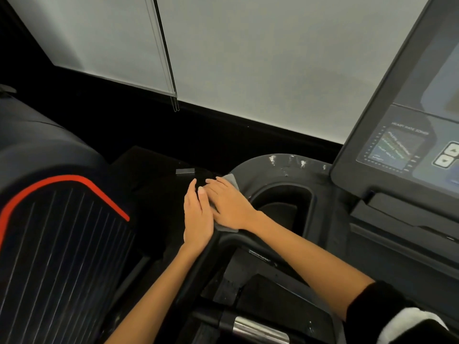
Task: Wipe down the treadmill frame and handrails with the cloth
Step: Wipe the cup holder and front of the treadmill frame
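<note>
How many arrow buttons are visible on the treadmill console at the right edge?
2: an up-arrow button at the frame's right edge, partly cut off, and a down-arrow button just below and left of it. More may lie out of frame.

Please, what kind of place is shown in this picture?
Most likely a gym or fitness room. A treadmill console carries a heart rate zones chart, a second exercise machine with a slatted, red-edged belt stands to the left, and both hands press a grey cloth on the treadmill frame.
</note>
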Available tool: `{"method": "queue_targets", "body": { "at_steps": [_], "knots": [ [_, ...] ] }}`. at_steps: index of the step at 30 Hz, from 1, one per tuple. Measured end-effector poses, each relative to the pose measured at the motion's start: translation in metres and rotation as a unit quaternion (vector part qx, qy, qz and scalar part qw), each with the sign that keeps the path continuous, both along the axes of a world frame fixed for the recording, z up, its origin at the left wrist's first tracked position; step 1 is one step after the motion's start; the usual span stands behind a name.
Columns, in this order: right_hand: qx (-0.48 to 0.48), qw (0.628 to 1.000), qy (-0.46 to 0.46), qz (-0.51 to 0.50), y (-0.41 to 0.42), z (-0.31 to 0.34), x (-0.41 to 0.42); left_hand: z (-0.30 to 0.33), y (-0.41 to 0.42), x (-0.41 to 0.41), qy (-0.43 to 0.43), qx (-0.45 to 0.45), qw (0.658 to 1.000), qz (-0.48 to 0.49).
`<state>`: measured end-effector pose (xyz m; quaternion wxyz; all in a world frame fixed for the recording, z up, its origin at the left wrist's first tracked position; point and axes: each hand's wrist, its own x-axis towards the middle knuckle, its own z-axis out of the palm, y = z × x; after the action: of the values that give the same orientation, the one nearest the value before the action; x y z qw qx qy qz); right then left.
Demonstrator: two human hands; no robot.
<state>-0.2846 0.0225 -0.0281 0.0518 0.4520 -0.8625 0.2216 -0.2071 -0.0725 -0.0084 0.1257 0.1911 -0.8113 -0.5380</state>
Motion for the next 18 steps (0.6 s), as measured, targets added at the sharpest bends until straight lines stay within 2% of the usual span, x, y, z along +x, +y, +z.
{"method": "queue_targets", "body": {
  "at_steps": [4,9,13,16,18],
  "knots": [
    [0.055,0.998,0.010,-0.013,0.025,0.005,-0.003,-0.004,0.000,-0.002,-0.017,-0.015,1.000,-0.018],
    [0.122,0.965,0.130,-0.192,0.045,0.005,0.005,-0.001,0.009,-0.008,-0.081,-0.101,0.991,-0.016],
    [0.152,0.926,0.172,-0.301,0.042,0.006,0.021,-0.006,0.010,-0.012,-0.115,-0.175,0.977,-0.035],
    [0.176,0.913,0.181,-0.322,0.038,0.004,0.037,-0.008,0.010,-0.014,-0.132,-0.271,0.951,-0.072],
    [0.187,0.910,0.199,-0.312,0.038,0.004,0.044,-0.008,0.010,-0.018,-0.135,-0.282,0.945,-0.091]
  ]
}}
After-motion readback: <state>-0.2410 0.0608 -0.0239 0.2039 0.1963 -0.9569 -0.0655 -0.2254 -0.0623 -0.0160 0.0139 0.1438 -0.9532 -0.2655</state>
